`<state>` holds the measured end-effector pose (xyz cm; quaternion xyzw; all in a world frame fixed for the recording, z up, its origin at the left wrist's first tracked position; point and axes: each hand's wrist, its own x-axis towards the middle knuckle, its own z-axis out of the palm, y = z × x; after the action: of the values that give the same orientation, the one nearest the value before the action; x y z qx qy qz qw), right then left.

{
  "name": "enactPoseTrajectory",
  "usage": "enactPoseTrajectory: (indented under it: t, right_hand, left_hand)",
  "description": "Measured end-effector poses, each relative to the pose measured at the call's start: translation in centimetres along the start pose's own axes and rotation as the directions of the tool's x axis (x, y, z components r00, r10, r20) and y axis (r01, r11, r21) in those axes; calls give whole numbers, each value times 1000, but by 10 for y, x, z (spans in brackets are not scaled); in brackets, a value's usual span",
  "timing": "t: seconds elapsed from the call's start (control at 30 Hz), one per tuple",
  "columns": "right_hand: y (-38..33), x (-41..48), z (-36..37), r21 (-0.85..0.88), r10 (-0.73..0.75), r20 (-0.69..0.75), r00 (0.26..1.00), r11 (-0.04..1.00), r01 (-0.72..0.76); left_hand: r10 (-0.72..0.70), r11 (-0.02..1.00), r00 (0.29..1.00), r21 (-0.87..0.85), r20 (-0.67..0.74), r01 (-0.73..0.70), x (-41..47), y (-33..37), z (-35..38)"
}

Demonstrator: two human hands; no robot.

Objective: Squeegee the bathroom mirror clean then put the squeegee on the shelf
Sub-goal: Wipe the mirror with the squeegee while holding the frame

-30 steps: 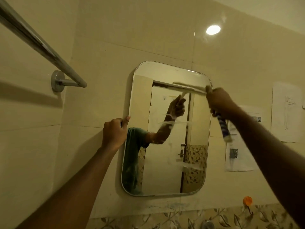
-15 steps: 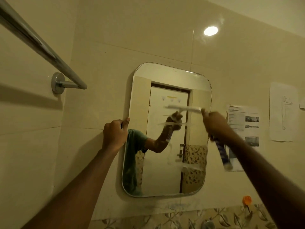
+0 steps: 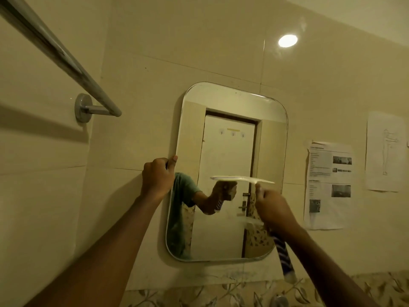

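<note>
A rounded rectangular mirror (image 3: 230, 138) hangs on the beige tiled wall. My left hand (image 3: 157, 175) grips the mirror's left edge at mid height, thumb on the glass rim. My right hand (image 3: 273, 210) is closed around the handle of a squeegee (image 3: 242, 179). Its white blade lies level against the glass a little below the mirror's middle, on the right half. The blue and white striped handle end (image 3: 284, 260) sticks out below my wrist. A wet streak (image 3: 250, 221) shows lower on the glass. No shelf is in view.
A chrome towel bar (image 3: 64, 60) juts out at the upper left, fixed by a round mount (image 3: 83, 107). Printed paper sheets (image 3: 328, 185) and a drawing sheet (image 3: 386, 151) are stuck on the wall right of the mirror. A leaf-patterned tile border (image 3: 221, 293) runs along the bottom.
My right hand has drawn the squeegee blade down the glass from near the mirror's top to below its middle. My left hand has stayed on the left edge.
</note>
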<state>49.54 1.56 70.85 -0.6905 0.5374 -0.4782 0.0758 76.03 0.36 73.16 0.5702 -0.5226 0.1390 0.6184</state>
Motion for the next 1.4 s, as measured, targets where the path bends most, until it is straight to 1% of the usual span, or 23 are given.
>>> enactPoseTrajectory:
  t: [0.07,0.1,0.17,0.23,0.3,0.37,0.43,0.47,0.57,0.63,0.7,0.73,0.77,0.83,0.9,0.97,1.07,1.13,1.17,1.23,1.3,1.33,1.4]
  right_hand:
    - [-11,-1,-8,11,-1,4,1000,1000,1]
    - [-23,8,-19,21,-26,-19,999,999,27]
    - [-56,38,-48,16,-104,-114,988,994,106]
    - [-97,71,-74,28,-145,-194,970,988,154]
    - [-129,94,-86,58,-138,-206,969,987,153]
    - [-140,101,-84,28,-143,-186,972,988,151]
    - [-127,89,-66,-42,-168,-158,973,986,163]
    - [-112,78,-51,-47,-169,-143,975,985,164]
    - [-65,29,0,-25,-97,-80,992,995,95]
    - [-52,8,16,-85,-59,-18,998,995,57]
    - [-58,11,8,-117,-59,12,998,991,60]
    - [-67,20,-3,-110,-91,-1,996,990,91]
    - [-81,32,-16,-89,-137,-34,990,987,133]
    - [-116,64,-42,-45,-213,-145,966,977,209]
    - [-151,93,-61,10,-196,-212,957,979,203]
    - [-167,107,-65,56,-152,-226,962,984,168]
    - [-147,92,-41,22,-162,-190,968,985,170]
    - [-113,59,-7,47,-142,-126,982,988,149]
    - [-96,39,9,60,-121,-100,988,990,128]
    - [-73,7,32,19,-96,-56,994,995,97]
    - [-70,-2,33,-18,-61,-7,998,998,61]
    - [-76,1,25,-9,-64,2,998,998,64]
    - [-98,22,2,21,-159,-54,986,987,161]
  left_hand:
    - [-18,1000,1000,-6,10,18,-1,2,-1]
    - [-22,1000,1000,-11,10,22,0,2,-1]
    - [-32,999,999,-26,14,32,0,1,0]
    - [-30,999,999,-45,19,30,0,-1,2]
    - [-28,998,999,-55,17,29,1,-2,2]
    - [-37,998,999,-58,24,38,1,-2,2]
    - [-50,997,998,-58,41,52,1,-1,1]
    - [-49,997,998,-57,44,52,2,-2,1]
    - [-31,998,999,-48,29,32,4,-3,0]
    - [-18,998,1000,-57,15,19,3,-1,-1]
    - [-15,998,1000,-59,5,15,0,2,-2]
    - [-16,998,1000,-53,-2,16,-1,3,-2]
    - [-22,998,1000,-52,-7,21,-2,4,-1]
    - [-31,996,999,-83,-20,29,-3,3,1]
    - [-43,992,999,-117,-31,39,-5,5,0]
    - [-60,990,998,-129,6,61,-5,6,-3]
    - [-75,982,995,-170,69,85,-6,4,-6]
    - [-112,957,990,-260,89,131,-6,3,-7]
    - [-118,951,989,-276,91,139,-5,2,-6]
    - [-114,955,989,-263,99,136,-6,3,-7]
    - [-110,962,988,-238,111,134,-8,6,-8]
    - [-116,964,987,-228,114,140,-8,6,-8]
    - [-139,965,984,-210,109,160,-8,7,-8]
